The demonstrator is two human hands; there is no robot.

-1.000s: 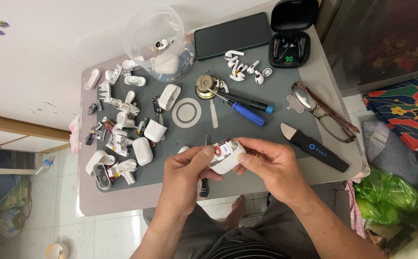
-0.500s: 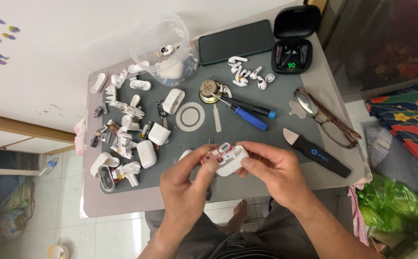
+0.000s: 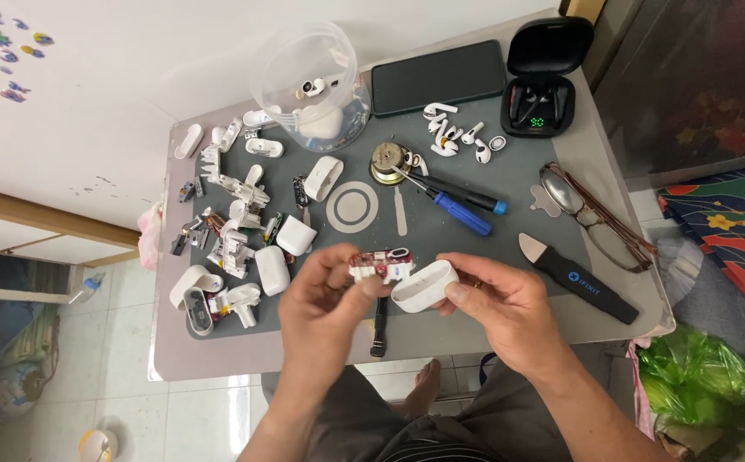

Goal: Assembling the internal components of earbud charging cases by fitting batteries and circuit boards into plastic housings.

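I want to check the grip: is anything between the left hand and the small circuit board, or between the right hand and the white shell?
Nothing visible. The left hand pinches the red circuit board directly with its fingers, and the right hand holds the white shell directly. Board and shell are slightly apart, above the grey mat.

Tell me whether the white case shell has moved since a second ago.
Yes. The white case shell in the right hand has come away rightward from the circuit insert; judged against the ring.
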